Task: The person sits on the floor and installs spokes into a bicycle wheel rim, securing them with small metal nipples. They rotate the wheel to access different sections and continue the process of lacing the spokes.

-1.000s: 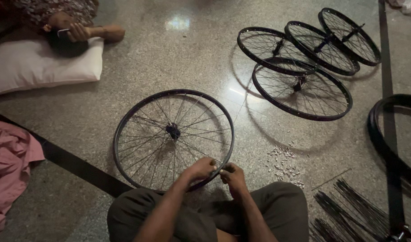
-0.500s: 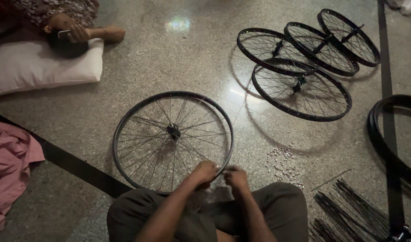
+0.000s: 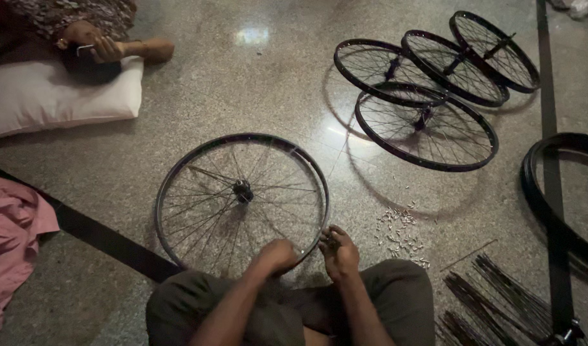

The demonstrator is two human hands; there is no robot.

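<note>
A spoked bicycle wheel lies flat on the stone floor in front of my knees, its dark rim point(image 3: 178, 176) around a hub point(image 3: 243, 190). My left hand point(image 3: 276, 255) rests closed on the near edge of the rim. My right hand point(image 3: 337, 251) is at the rim's near right side, its fingers pinched together around something small that I cannot make out. A scatter of small silvery spoke nipples point(image 3: 402, 232) lies on the floor just right of my right hand.
Several finished wheels point(image 3: 428, 122) lie overlapping at the back right. Bare black rims point(image 3: 550, 205) are stacked at the right edge, a bundle of dark spokes point(image 3: 493, 301) at the lower right. Another person lies on a white pillow point(image 3: 50, 96) at the upper left; pink cloth point(image 3: 12, 237) at left.
Both hands have stayed at the wheel's near edge, shifting slightly along the rim. The wheel has turned or slid a little. The lying person has barely moved.
</note>
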